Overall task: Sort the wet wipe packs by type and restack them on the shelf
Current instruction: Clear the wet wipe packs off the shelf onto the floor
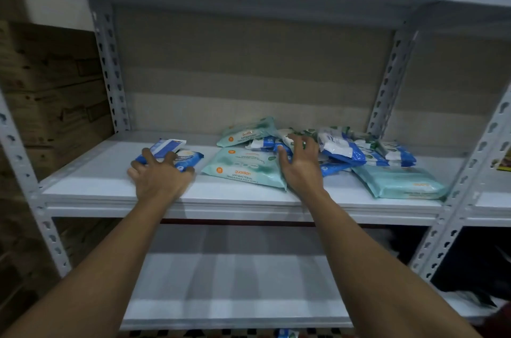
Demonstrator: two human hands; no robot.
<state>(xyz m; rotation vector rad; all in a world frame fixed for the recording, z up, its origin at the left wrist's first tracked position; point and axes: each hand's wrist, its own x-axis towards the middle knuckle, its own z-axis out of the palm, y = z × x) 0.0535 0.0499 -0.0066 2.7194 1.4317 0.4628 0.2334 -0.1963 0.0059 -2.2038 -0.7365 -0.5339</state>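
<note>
- Lower shelf (237, 290): white board nearest the viewer, below both forearms
- Middle shelf (110, 185): white board bearing all the wet wipe packs
- Left hand (160, 174): fingers spread and laid over the blue pack (188, 158) at the left of the shelf, pressing it flat; no curl around it is visible
- Right hand (301, 163): fingers loosely spread, tips touching the mixed pile (340, 149) of blue-and-white packs at the centre; whether they grip a pack cannot be told
- Teal pack (243, 169): lies flat between the two hands, label readable as antibacterial fragrance-free wipes
- Second teal pack (398, 181): flat at the right front edge of the shelf
- Third teal pack (249, 130): tilted behind the first, near the back wall
- Cardboard boxes (52, 83): stacked left of the rack upright
</note>
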